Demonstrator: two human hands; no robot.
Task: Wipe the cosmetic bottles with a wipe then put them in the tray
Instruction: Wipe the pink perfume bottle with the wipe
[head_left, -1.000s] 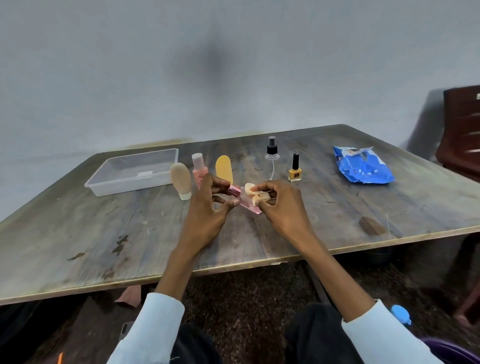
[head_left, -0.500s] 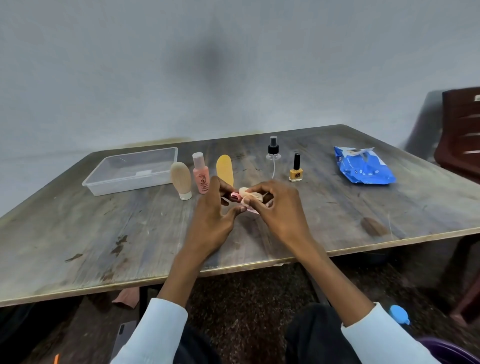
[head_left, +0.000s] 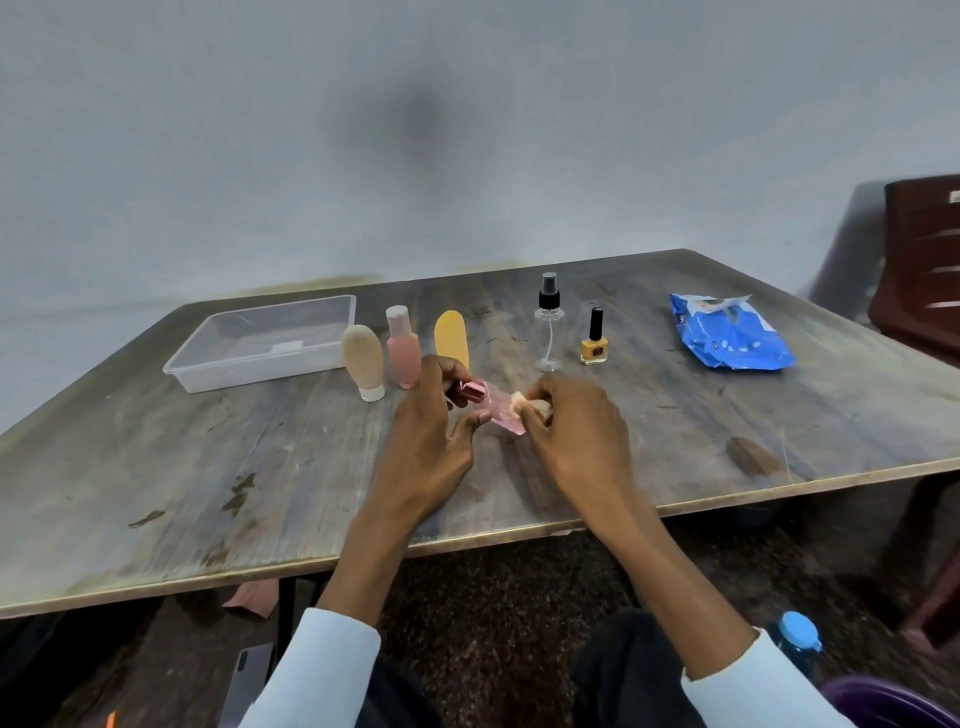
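Over table (head_left: 675, 447): L hand (head_left: 426, 447) grips pink bottle (head_left: 498, 410) (cap end), R hand (head_left: 576, 436) pinches wipe (head_left: 519, 398).

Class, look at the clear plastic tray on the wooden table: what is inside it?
No bottles lie inside the clear plastic tray; only a pale rectangular patch shows on its floor. Its near wall is see-through, so little is hidden.

A worn wooden table (head_left: 675, 431) carries a clear tray (head_left: 218, 371), five upright bottles (one row) and a blue wipe pack (head_left: 730, 340).

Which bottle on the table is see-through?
The clear spray bottle with the black pump top, left of the yellow nail polish; the others are opaque.
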